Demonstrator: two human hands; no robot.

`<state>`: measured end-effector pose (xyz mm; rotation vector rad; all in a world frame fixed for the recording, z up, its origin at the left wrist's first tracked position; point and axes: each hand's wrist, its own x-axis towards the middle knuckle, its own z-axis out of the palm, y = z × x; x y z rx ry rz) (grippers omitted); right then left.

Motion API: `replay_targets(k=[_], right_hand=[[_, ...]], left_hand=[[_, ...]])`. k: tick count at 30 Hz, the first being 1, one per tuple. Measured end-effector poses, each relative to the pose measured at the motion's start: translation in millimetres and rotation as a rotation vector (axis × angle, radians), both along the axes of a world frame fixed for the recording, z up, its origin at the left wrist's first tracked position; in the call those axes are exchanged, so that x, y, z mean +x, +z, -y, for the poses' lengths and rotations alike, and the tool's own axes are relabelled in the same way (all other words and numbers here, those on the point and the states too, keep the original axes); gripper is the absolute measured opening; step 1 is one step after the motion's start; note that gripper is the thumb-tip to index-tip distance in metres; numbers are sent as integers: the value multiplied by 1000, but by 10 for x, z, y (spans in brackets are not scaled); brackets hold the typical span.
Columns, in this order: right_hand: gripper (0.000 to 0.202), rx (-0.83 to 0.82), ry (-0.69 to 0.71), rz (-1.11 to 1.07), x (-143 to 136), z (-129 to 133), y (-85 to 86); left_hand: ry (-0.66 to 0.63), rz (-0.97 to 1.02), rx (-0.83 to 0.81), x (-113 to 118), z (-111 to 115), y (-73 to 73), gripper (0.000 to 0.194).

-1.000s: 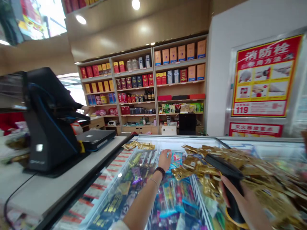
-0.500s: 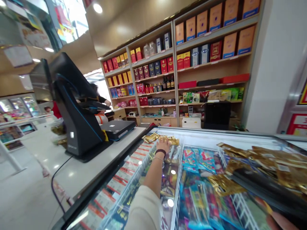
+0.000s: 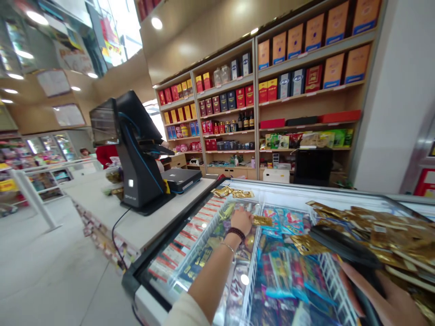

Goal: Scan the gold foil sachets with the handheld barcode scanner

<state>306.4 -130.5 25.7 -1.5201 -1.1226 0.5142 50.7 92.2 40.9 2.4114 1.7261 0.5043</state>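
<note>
Over the glass top of a chest freezer [image 3: 272,192], my left hand [image 3: 241,220] is closed on a small gold packet [image 3: 263,221] that sticks out to its right. A beaded bracelet circles the wrist. Just beyond this hand, several more gold packets [image 3: 243,194] lie on the glass. At the lower right, my right hand [image 3: 396,296] wraps round the handle of a black barcode scanner [image 3: 346,246], its head pointing left. Beside and under the scanner lies a pile of larger gold packets [image 3: 384,228]; one gold packet [image 3: 307,244] sits left of the scanner head.
Under the glass are white wire baskets [image 3: 253,271] with blue ice-cream packets [image 3: 292,219]. On the left counter [image 3: 149,222] stand a black till terminal [image 3: 136,158] and a flat black scale [image 3: 181,179]. Shelves [image 3: 224,122] of boxes and bottles line the back wall.
My left hand has drawn back from the far gold packets, bringing one with it. The scanner has shifted left, and more of my right hand shows. The view has turned left.
</note>
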Motion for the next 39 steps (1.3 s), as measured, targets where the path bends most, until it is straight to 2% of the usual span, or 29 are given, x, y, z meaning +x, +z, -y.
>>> replay_targets(k=[3,5,8,11,13,17,21,22,25,28,31,39], right_hand=[[59,-53,140,-27,-72,69,122],[59,-28,136,-33,-159,131,182],[58,38,118,-53,-290,232,246],[53,71,113,-109,-333,317,265],[50,55,142,-144,-310,356,253],[49,61,168,-178,-273,402,218],[52,63,145,-138,-327,426,201],[52,54,146,-105,-345,432,198],[50,19,116,32,-396,458,197],[44,1,84,136,-445,495,209],[40,-3,76,198,-473,514,213],[42,-44,162,393,-333,379,37]], left_hand=[[-86,47,12,-36,318,-61,27],[-100,66,-4,-45,497,-102,24],[-19,73,-8,-29,685,-139,32],[43,130,-34,-6,766,-168,46],[27,291,-80,-6,776,-205,45],[-17,790,-90,-24,748,-312,32],[-66,1037,-112,11,723,-374,17],[-93,1129,-143,29,725,-379,19],[-154,1379,-242,79,754,-381,40],[-123,1411,-290,95,798,-362,55],[-93,1355,-318,73,828,-329,59],[-78,1247,-322,25,809,-306,42]])
